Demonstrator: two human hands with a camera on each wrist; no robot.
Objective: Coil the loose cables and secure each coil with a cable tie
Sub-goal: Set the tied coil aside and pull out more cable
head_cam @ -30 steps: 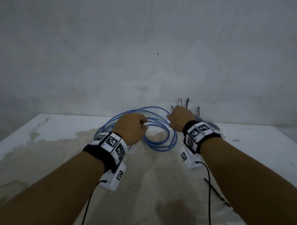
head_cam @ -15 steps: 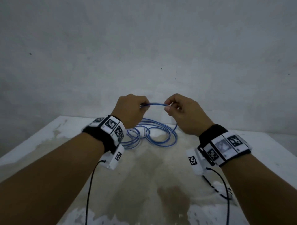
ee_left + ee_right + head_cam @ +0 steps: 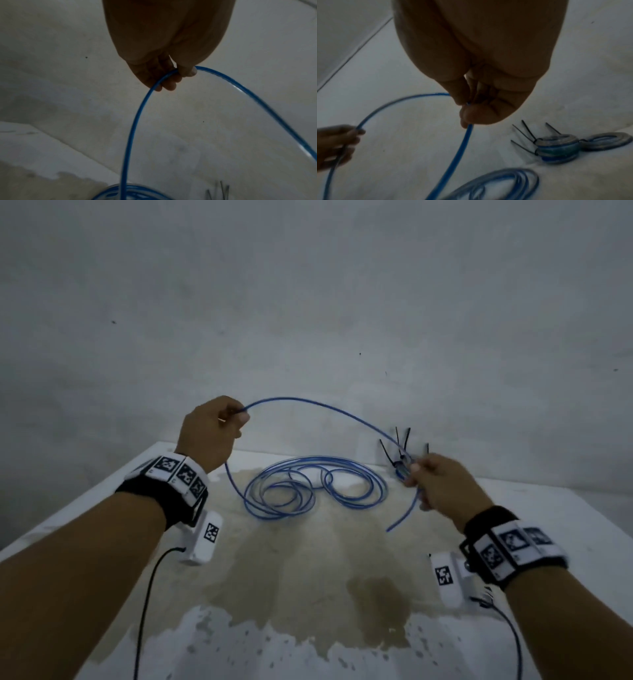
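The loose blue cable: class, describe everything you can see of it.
The loose blue cable is thin, glossy and plastic-looking. The left hand grips it raised; it arcs across to the right hand, which pinches it near its free end, the tip dangling below. From the left hand it drops to untidy loops on the stained table, not yet tied.

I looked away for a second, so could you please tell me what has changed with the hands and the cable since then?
The left hand and right hand have moved apart, left up, right out to the side, drawing a long arc of blue cable between them; earlier they pinched it close together. Both keep their grip. The loose loops stay on the table, the tied coils by the wall.
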